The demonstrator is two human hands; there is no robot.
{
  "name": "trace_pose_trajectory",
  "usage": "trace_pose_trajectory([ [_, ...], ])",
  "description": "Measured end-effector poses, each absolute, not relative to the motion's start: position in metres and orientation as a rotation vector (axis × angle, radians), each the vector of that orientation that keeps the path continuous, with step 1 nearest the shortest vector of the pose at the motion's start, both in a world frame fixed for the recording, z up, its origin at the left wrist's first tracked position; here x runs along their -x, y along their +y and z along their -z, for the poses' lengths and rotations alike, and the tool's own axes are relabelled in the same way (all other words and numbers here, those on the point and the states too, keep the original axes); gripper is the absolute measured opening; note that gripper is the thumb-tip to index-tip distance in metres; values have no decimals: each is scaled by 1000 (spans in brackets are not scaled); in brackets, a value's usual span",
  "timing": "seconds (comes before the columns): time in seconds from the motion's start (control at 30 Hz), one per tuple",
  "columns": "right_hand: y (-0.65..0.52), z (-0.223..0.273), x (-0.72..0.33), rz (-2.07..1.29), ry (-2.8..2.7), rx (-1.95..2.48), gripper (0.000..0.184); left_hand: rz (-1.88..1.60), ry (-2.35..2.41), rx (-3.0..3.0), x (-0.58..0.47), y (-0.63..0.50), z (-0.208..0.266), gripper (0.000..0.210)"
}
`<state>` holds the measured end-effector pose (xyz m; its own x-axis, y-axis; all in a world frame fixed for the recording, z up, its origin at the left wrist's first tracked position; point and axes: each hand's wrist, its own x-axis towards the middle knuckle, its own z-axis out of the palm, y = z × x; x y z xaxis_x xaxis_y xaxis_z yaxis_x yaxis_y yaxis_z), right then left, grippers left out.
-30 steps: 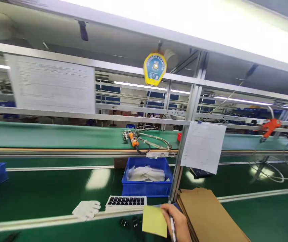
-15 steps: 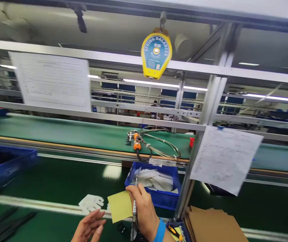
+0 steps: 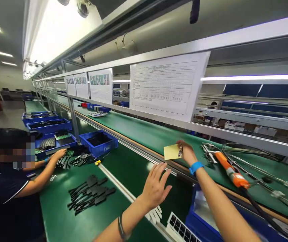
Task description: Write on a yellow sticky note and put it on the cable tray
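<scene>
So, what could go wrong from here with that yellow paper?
Two things, perhaps. The right hand grips the yellow paper by one side and also holds a pen, so either could slip out. And the right forearm appears close to the orange tool and its black cord, so it might bump or snag them.

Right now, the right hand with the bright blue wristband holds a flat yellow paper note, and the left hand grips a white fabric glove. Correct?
Not quite: in the head view, the left hand is open; the white fabric glove lies below it. The rest stands.
</scene>
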<state>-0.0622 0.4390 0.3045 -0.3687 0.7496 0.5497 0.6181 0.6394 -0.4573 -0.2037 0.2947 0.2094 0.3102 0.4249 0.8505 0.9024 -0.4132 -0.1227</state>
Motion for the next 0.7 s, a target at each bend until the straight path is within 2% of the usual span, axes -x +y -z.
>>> trace_pose_trajectory([
  [0.17, 486, -306, 74, -368, -2118, 1152, 8, 883, -1136, 2040, 220, 375, -217, 76],
  [0.23, 493, -317, 77, -393, -2083, 1161, 18, 875, -1145, 2026, 220, 390, -213, 78],
  [0.3, 497, -329, 83, -562, -2061, 1080, 35, 908, -1138, 1989, 218, 397, -208, 74],
  [0.37, 499, -335, 93, -963, -2010, 931, 49, 958, -1115, 1948, 216, 401, -202, 69],
  [0.43, 500, -330, 103, -1408, -1890, 807, 55, 1022, -1076, 1882, 213, 405, -196, 51],
  [0.5, 502, -317, 110, -1670, -1776, 779, 50, 1128, -1031, 1766, 209, 411, -191, 30],
  [0.53, 503, -309, 110, -1728, -1734, 776, 44, 1186, -1015, 1701, 206, 414, -189, 26],
  [0.63, 505, -292, 104, -1734, -1662, 762, 30, 1309, -1004, 1574, 198, 421, -185, 27],
  [0.7, 505, -289, 98, -1678, -1684, 796, 28, 1329, -1021, 1552, 195, 424, -184, 26],
])
